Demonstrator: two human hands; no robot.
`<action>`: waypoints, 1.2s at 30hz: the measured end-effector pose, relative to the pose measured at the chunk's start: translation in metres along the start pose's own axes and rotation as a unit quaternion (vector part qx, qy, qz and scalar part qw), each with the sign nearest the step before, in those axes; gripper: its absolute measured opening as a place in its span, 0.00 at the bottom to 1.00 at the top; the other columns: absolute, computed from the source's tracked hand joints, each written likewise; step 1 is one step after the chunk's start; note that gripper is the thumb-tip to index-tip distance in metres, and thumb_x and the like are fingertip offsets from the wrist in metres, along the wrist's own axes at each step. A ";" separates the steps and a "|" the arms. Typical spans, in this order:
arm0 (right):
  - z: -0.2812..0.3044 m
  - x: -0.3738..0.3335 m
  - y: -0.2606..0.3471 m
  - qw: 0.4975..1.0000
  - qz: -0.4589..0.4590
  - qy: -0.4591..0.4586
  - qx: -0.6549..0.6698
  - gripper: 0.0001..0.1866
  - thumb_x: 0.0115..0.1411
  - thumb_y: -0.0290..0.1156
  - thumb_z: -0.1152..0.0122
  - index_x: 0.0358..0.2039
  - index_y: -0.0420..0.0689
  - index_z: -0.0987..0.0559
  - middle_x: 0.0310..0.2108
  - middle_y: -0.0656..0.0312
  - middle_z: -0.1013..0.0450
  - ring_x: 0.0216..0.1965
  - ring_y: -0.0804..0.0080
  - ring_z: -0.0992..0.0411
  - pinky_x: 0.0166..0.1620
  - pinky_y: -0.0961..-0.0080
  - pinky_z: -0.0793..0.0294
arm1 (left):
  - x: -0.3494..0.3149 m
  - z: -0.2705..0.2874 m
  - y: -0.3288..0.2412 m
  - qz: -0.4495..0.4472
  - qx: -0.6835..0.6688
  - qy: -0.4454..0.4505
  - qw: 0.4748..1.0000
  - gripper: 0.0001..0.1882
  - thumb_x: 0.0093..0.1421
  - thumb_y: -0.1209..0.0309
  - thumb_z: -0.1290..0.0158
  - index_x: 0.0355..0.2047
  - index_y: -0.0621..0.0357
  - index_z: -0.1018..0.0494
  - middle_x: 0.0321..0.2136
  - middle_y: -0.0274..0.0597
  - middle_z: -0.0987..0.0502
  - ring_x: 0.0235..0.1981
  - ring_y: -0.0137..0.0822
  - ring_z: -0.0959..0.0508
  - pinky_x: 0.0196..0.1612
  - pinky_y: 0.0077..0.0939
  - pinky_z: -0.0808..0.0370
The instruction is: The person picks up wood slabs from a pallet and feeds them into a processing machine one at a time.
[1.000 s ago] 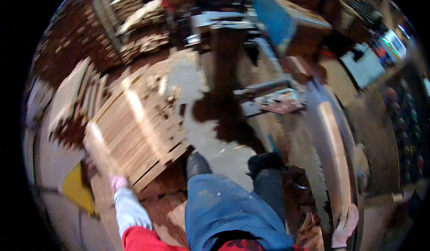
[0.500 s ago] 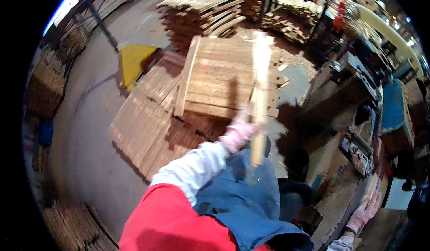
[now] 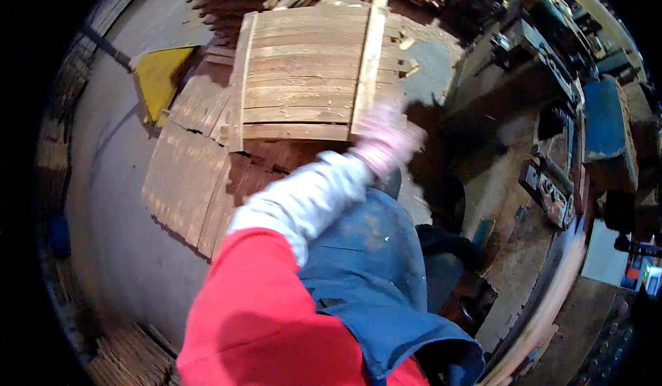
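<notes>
My left hand (image 3: 388, 143), in a pinkish work glove, is smeared by motion just past the near end of a pale wooden strip (image 3: 369, 65). Whether its fingers touch the strip is unclear. That strip lies across the right side of a layer of planks (image 3: 300, 76) on a stack, and another pale strip (image 3: 241, 83) crosses the left side. My right hand is out of the picture. At the lower right, a long wooden board (image 3: 548, 317) runs along the machine's edge, blurred toward its near end.
A yellow pallet jack (image 3: 162, 83) stands left of the stack, beside lower wide boards (image 3: 183, 183). Dark machinery with a blue housing (image 3: 607, 127) fills the right. More wood piles sit at the back and lower left (image 3: 131, 358).
The strip my left hand was carrying now lies on the plank layer, and the hand is at its near end. My right hand has left the picture; a board shows along the machine edge.
</notes>
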State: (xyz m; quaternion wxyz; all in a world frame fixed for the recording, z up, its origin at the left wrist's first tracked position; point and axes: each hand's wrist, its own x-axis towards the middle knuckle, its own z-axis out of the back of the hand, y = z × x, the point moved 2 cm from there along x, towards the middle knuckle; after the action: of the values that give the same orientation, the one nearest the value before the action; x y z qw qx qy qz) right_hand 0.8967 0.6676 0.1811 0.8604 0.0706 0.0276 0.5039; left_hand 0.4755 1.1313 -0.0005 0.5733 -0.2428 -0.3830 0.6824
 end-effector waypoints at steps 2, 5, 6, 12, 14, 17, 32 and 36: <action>-0.020 -0.046 -0.028 0.993 -0.080 -0.082 -0.017 0.30 0.68 0.32 0.41 0.66 0.34 0.36 0.65 0.45 0.36 0.64 0.58 0.34 0.63 0.73 0.33 | 0.044 0.059 0.121 0.094 0.195 0.042 0.975 0.38 0.61 0.49 0.48 0.66 0.58 0.40 0.64 0.53 0.38 0.66 0.48 0.38 0.68 0.40 0.43; -0.030 -0.030 -0.036 0.985 -0.074 -0.157 0.012 0.28 0.70 0.30 0.44 0.67 0.35 0.35 0.66 0.47 0.36 0.64 0.59 0.34 0.63 0.71 0.33 | 0.062 0.156 0.315 0.282 0.601 -0.071 0.744 0.46 0.64 0.40 0.56 0.72 0.56 0.52 0.71 0.53 0.47 0.71 0.49 0.45 0.71 0.43 0.48; -0.033 -0.026 -0.025 0.979 -0.092 -0.181 0.008 0.28 0.70 0.30 0.44 0.68 0.36 0.37 0.66 0.48 0.37 0.64 0.59 0.34 0.63 0.70 0.32 | 0.061 0.162 0.296 0.339 0.508 -0.146 0.779 0.47 0.62 0.40 0.53 0.72 0.55 0.52 0.70 0.54 0.44 0.70 0.52 0.43 0.69 0.48 0.45; -0.048 0.182 0.015 0.914 -0.002 -0.208 0.348 0.34 0.74 0.41 0.56 0.74 0.46 0.52 0.72 0.54 0.47 0.67 0.58 0.40 0.67 0.64 0.39 | 0.019 0.238 0.391 0.334 0.359 -0.185 0.852 0.39 0.60 0.42 0.46 0.63 0.57 0.35 0.59 0.59 0.29 0.60 0.56 0.29 0.64 0.45 0.35; -0.048 0.234 0.042 0.907 -0.037 -0.255 0.334 0.35 0.74 0.40 0.54 0.74 0.47 0.54 0.74 0.57 0.53 0.69 0.58 0.44 0.68 0.63 0.41 | 0.036 0.214 0.339 0.369 0.346 -0.150 0.849 0.37 0.60 0.43 0.45 0.61 0.58 0.32 0.60 0.57 0.29 0.61 0.55 0.30 0.63 0.46 0.34; -0.055 0.276 0.073 0.892 -0.044 -0.260 0.367 0.34 0.74 0.36 0.55 0.75 0.48 0.54 0.75 0.57 0.55 0.71 0.57 0.47 0.70 0.61 0.45 | 0.036 0.206 0.311 0.328 0.397 -0.226 0.827 0.40 0.59 0.44 0.43 0.62 0.60 0.33 0.60 0.57 0.30 0.62 0.56 0.32 0.64 0.47 0.36; -0.025 -0.030 -0.027 0.986 0.081 -0.105 -0.098 0.22 0.71 0.34 0.47 0.57 0.30 0.26 0.60 0.38 0.32 0.59 0.43 0.31 0.60 0.53 0.31 | 0.130 -0.012 0.057 0.233 0.300 -0.082 0.921 0.55 0.56 0.46 0.39 0.73 0.56 0.57 0.56 0.59 0.31 0.58 0.53 0.30 0.58 0.46 0.30; -0.016 0.031 -0.007 0.973 0.137 -0.145 -0.115 0.18 0.70 0.32 0.48 0.55 0.35 0.23 0.58 0.39 0.30 0.57 0.38 0.31 0.59 0.48 0.30 | 0.138 -0.010 0.069 0.272 0.263 -0.014 0.925 0.57 0.55 0.53 0.37 0.74 0.55 0.61 0.59 0.57 0.32 0.59 0.54 0.29 0.60 0.48 0.30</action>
State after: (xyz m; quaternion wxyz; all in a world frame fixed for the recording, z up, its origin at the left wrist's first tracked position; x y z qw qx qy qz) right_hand 0.9157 0.6926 0.1647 0.7805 0.0460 -0.1654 0.6011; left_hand 0.4109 1.2636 -0.0470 0.4031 -0.1685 -0.1171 0.8919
